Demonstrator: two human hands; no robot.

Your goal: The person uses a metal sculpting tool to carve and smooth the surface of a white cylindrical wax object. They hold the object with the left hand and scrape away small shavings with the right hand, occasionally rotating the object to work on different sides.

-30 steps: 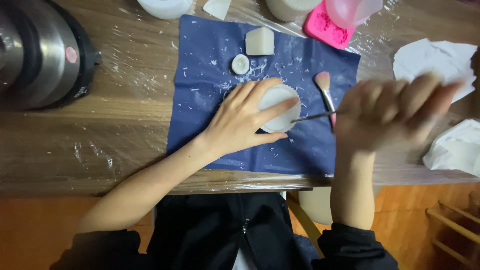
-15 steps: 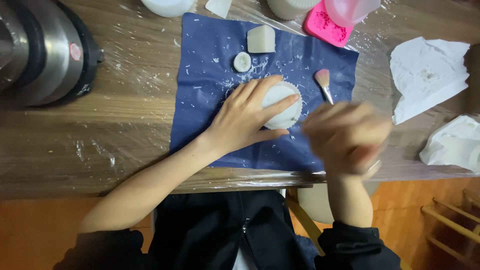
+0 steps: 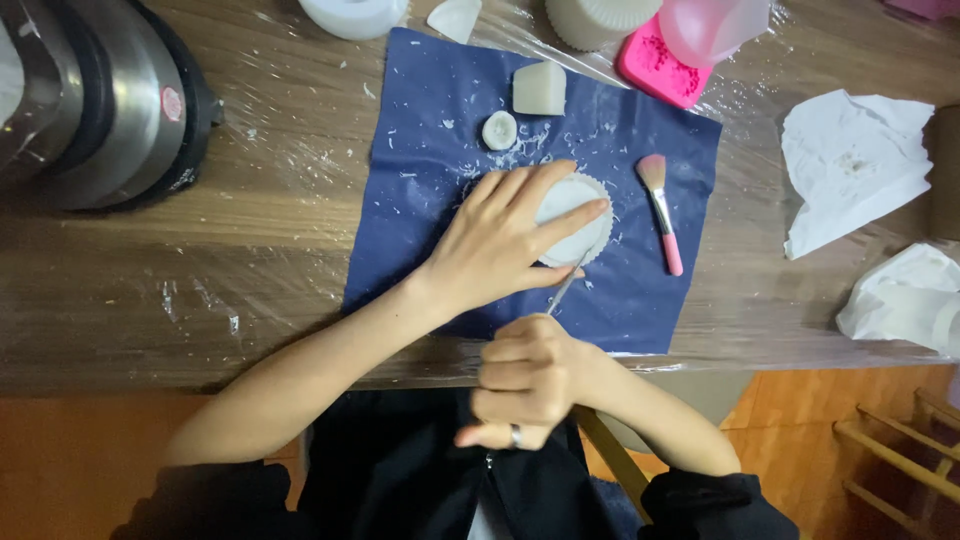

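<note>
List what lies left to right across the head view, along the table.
Dark metal pot → left hand on the white disc → pink brush → white crumpled paper.

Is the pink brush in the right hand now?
No, the pink brush lies on the blue cloth; the right hand grips a thin metal tool.

1. A cloth (image 3: 420, 200) lies spread on the table (image 3: 250, 260).
2. On it, a round piece (image 3: 585, 215) sits under the left hand (image 3: 495, 240).
3. A brush (image 3: 660, 210) lies just right of the piece.
4. Two small pieces (image 3: 500, 130) (image 3: 540, 88) lie farther off.
5. A pot (image 3: 90, 100) stands far left.
</note>
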